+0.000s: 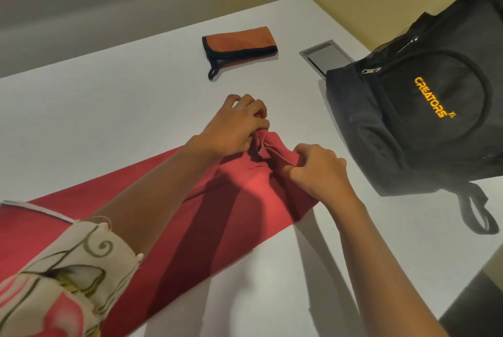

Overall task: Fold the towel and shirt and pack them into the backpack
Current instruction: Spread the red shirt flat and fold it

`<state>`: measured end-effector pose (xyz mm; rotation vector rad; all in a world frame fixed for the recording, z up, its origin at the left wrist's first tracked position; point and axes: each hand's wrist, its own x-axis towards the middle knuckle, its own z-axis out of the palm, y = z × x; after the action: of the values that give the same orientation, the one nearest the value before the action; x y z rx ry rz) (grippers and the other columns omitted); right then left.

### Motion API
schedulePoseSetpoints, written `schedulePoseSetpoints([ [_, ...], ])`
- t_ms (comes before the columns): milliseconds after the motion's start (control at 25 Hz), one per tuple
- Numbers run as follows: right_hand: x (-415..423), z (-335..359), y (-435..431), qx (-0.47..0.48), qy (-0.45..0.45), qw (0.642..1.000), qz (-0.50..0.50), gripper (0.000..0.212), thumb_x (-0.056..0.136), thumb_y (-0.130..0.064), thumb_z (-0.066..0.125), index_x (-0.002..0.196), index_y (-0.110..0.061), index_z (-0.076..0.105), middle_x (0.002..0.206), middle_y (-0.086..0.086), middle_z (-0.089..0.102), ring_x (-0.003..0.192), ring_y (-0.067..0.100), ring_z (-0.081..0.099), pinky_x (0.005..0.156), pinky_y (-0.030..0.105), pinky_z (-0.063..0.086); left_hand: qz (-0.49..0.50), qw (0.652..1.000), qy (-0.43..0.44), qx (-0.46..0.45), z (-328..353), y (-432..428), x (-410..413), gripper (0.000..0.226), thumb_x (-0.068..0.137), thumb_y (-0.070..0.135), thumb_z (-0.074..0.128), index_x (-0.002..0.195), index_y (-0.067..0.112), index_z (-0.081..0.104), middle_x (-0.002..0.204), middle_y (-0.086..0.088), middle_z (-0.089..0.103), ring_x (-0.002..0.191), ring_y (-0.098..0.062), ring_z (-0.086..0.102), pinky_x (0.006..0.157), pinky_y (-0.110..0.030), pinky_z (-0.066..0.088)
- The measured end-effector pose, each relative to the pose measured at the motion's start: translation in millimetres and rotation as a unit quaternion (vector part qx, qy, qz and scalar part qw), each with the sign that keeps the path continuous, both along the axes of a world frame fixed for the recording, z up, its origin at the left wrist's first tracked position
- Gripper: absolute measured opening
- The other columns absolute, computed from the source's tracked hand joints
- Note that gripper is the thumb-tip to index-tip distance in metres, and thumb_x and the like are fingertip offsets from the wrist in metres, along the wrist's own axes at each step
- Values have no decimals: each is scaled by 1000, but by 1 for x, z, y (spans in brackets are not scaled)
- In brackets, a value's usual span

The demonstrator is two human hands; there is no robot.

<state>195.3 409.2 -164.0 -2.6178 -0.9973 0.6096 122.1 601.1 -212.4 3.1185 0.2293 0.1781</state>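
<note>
Viewpoint: head-worn camera above the near side of the table (109, 119), facing forward and down.
Roll: tilted; the table's far edge rises toward 1 o'clock.
Nearness: close; left hand (234, 124) and right hand (318, 170) meet on the shirt (245, 200) at centre, forearms entering from 8 and 5 o'clock.
Cropping: backpack (408, 119) cut by the frame at 3 o'clock.

The left hand (234, 124) and right hand (318, 170) are both pinching the far end of the red shirt (258, 192) that's lying on the white table (109, 119). The folded orange towel (239, 45) is sitting behind it, and the black backpack (422, 119) is resting off to the right.
</note>
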Motion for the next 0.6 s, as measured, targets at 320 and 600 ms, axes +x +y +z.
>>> schedulePoseSetpoints([
  [320, -148, -1, 31, 41, 5, 994, 102, 15, 84, -32, 54, 85, -18, 49, 78, 2, 56, 70, 30, 52, 58, 32, 39, 96, 991, -21, -88, 4, 29, -155, 34, 80, 7, 58, 109, 23, 67, 124, 0, 56, 103, -25, 55, 82, -37, 42],
  [600, -260, -40, 54, 78, -10, 986, 149, 23, 85, -25, 53, 101, -9, 56, 92, 14, 63, 83, 40, 61, 68, 38, 47, 222, 969, -55, -93, -23, 30, -278, 29, 90, 22, 50, 112, 19, 68, 129, 1, 57, 102, -25, 58, 78, -30, 40],
])
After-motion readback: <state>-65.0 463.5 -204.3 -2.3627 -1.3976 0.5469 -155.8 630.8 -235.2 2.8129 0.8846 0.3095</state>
